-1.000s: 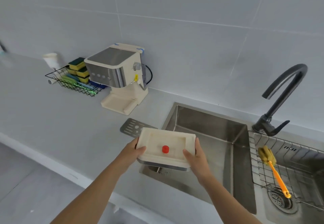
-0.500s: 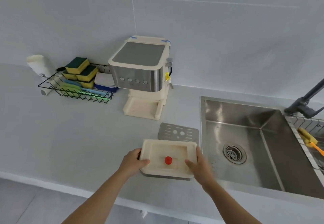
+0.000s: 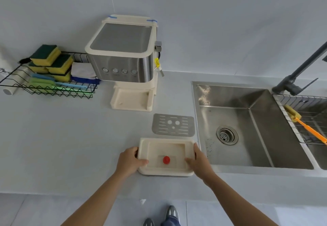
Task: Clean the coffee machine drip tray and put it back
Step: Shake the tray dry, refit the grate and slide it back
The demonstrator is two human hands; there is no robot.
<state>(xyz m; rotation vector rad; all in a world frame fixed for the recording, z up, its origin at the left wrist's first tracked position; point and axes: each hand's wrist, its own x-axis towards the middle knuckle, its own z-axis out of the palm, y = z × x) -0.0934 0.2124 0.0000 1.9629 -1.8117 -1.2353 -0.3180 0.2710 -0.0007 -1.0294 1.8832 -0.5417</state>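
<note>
The cream drip tray (image 3: pixel 166 145), with a red float (image 3: pixel 166 159) in its middle, sits low over the counter near its front edge, just left of the sink. My left hand (image 3: pixel 130 161) grips its left side and my right hand (image 3: pixel 199 160) grips its right side. The tray's metal grate (image 3: pixel 173 124) lies flat on the counter just behind it. The cream and steel coffee machine (image 3: pixel 123 61) stands at the back, its base slot (image 3: pixel 131 99) bare.
A steel sink (image 3: pixel 247 128) with a drain lies to the right, a dark tap (image 3: pixel 299 77) behind it. A yellow and orange brush (image 3: pixel 304 123) rests on a wire rack over the right basin. A black wire basket (image 3: pixel 47 88) of sponges and cloths stands at the back left.
The tray has come away from over the sink, leftward and down to the counter in front of the grate. Both hands keep their grip; the view has shifted left.
</note>
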